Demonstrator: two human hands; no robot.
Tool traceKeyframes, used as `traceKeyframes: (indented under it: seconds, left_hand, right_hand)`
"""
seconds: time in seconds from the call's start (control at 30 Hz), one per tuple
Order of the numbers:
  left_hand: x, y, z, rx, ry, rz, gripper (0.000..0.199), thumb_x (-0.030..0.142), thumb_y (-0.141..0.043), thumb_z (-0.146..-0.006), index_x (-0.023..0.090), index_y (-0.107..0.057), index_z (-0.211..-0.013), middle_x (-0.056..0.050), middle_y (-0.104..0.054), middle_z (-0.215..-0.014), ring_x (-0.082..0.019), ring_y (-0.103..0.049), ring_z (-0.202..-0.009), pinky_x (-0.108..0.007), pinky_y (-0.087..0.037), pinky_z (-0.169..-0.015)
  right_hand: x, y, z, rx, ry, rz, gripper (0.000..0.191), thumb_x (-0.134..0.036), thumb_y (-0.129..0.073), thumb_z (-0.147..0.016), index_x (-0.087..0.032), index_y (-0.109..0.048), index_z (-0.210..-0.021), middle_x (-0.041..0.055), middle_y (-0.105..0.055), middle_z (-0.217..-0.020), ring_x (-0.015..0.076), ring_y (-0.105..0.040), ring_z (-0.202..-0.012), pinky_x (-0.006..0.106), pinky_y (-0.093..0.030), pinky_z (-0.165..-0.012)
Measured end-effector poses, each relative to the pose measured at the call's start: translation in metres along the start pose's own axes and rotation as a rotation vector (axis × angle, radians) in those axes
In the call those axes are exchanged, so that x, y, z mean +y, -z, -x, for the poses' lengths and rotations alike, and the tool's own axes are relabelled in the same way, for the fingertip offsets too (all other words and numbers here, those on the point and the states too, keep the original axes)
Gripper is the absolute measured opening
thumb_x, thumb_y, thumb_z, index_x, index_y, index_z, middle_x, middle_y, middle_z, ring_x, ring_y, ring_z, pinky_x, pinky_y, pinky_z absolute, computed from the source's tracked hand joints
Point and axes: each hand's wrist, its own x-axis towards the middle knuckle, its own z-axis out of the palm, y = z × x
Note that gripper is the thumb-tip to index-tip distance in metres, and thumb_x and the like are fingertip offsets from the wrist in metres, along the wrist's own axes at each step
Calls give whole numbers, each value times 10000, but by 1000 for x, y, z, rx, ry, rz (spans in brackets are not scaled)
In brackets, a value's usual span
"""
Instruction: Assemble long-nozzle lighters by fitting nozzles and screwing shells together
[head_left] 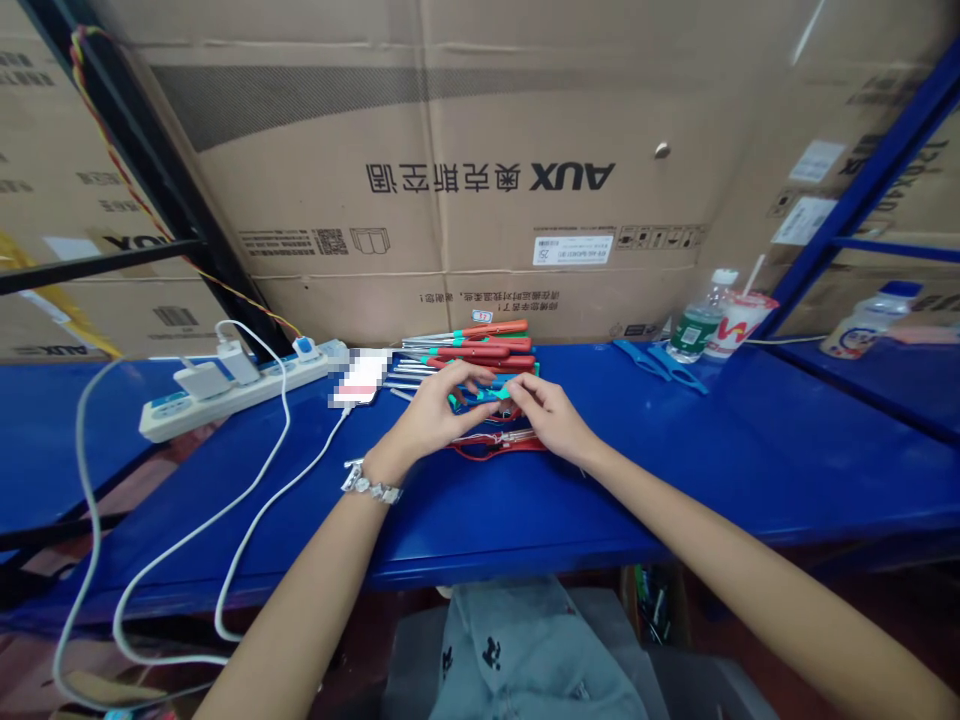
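My left hand (442, 408) is curled, its thumb and fingertips closing around a small green piece (501, 393) above the table. My right hand (553, 418) is pinched at the right side of that piece, though what lies between its fingertips is too small to make out. Behind my hands lies a pile of what look like screwdrivers (480, 352), with red handles and metal shafts pointing left. Blue and green parts show partly behind my fingers. Closer to me, under my hands, lies a bundle of thin red and whitish pieces (499, 440).
A phone (362, 377) on a white cable and a power strip (244, 390) with chargers are at left. Blue scissors-like tools (660, 366), a water bottle (701, 320), a lidded cup (739, 322) and another bottle (870, 320) stand at right. Cardboard (480, 120) backs the blue table (720, 470).
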Motion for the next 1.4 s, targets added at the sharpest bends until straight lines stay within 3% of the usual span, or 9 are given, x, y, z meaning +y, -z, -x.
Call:
traceKeyframes:
  seconds: [0.1, 0.23, 0.37, 0.5, 0.77, 1.0, 1.13, 1.23, 1.4]
  left_hand:
    - [0, 2, 2, -49, -65, 29, 162, 323, -724, -863, 180, -732, -940, -53, -746, -884, -162, -668, -796, -304, -523, -762]
    - [2, 0, 3, -105, 58, 90, 213, 384, -716, -874, 176, -741, -840, -35, -732, -751, -149, -638, -688, -284, -502, -678]
    - [-1, 0, 2, -169, 215, 249, 293, 427, -664, -911, 155, -730, -827, -40, -719, -748, -134, -623, -667, -273, -499, -660]
    - [-9, 4, 2, -216, 308, 468, 215, 372, -725, -861, 158, -733, -882, -21, -711, -764, -123, -636, -687, -276, -532, -704]
    - [-15, 20, 10, -339, 395, 456, 196, 283, -791, -795, 207, -791, -976, -41, -797, -936, -159, -706, -823, -324, -567, -822]
    - [-13, 22, 16, -308, 355, 340, 122, 262, -781, -800, 175, -788, -884, -49, -787, -830, -161, -703, -748, -312, -572, -747]
    - [-15, 27, 23, -326, 318, 209, 62, 227, -764, -815, 176, -785, -843, -48, -774, -808, -166, -694, -737, -306, -563, -714]
    - [-17, 27, 26, -328, 273, 140, 36, 188, -750, -825, 184, -785, -822, -34, -758, -788, -158, -679, -716, -299, -554, -700]
    - [-15, 24, 26, -311, 235, 91, 65, 144, -754, -825, 196, -791, -813, -16, -756, -780, -155, -679, -729, -302, -552, -745]
  right_hand:
    - [-1, 0, 0, -45, -15, -11, 437, -612, -508, -968, -219, -595, -797, 16, -670, -769, 189, -651, -778, 339, -505, -772]
    - [-2, -1, 1, -78, -16, -57, 408, -602, -557, -946, -213, -628, -847, 19, -676, -780, 184, -648, -758, 336, -512, -749]
    - [-4, -1, 4, -57, 21, -98, 309, -512, -624, -929, -210, -682, -959, 33, -715, -868, 179, -660, -785, 330, -526, -741]
    - [-6, 0, 6, -19, 16, -78, 246, -439, -703, -882, -204, -735, -944, 38, -729, -859, 169, -645, -730, 324, -514, -701]
    - [-5, -1, 7, -79, 81, -33, 162, -354, -789, -810, -204, -753, -861, 18, -681, -831, 141, -597, -695, 293, -473, -647]
    - [-11, 8, 12, -206, 161, 148, 167, -285, -736, -866, -197, -726, -1008, 47, -713, -959, 174, -653, -846, 324, -506, -751]
    - [-7, 19, 13, -213, 201, 469, 131, -255, -589, -978, -197, -706, -965, 60, -693, -966, 206, -621, -929, 390, -468, -859]
    - [-1, 19, 15, -282, 199, 677, 163, -320, -583, -997, -207, -686, -1053, 87, -664, -1089, 255, -578, -1049, 446, -431, -931]
    - [4, 11, 21, -331, 247, 826, 306, -387, -496, -1039, -215, -641, -1247, 130, -609, -1208, 294, -540, -1125, 490, -420, -964]
